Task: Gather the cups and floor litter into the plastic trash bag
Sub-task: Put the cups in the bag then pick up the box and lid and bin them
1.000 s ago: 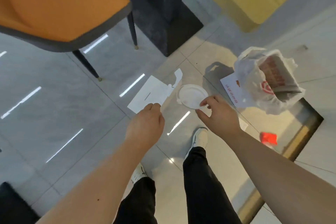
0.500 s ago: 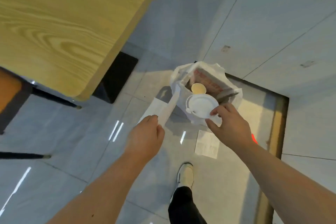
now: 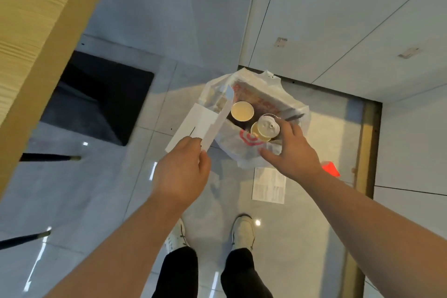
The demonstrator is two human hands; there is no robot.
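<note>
From the head camera, looking almost straight down, a person is standing on a glossy grey tiled floor (image 3: 116, 191) with both bare arms reaching forward. The left hand (image 3: 181, 174) is pinching white paper (image 3: 193, 123) between thumb and curled fingers — a broad sheet and a narrower strip that is angling up toward the mouth of the plastic trash bag (image 3: 244, 150). The bag, white with a red round logo on its near side, is sitting open on the floor just ahead of the person's white shoes (image 3: 243, 230). Inside it, one paper cup (image 3: 242, 110) is standing upright with its mouth showing, and a second cup (image 3: 260, 132) is lying just beside it, partly covered by a white plastic lid (image 3: 268, 124). The right hand (image 3: 292, 152) is hovering over the bag's near right edge, fingers spread and loosely open; its fingertips are next to the lid, but whether they are touching it — or holding anything — I cannot tell. On the floor near the bag, a printed paper slip (image 3: 268, 185) is lying flat just below the right hand, and a small red scrap (image 3: 331, 169) is showing beyond the right wrist. A wooden table (image 3: 36, 31) is filling the upper left, with its dark base (image 3: 101, 97) below it.
</note>
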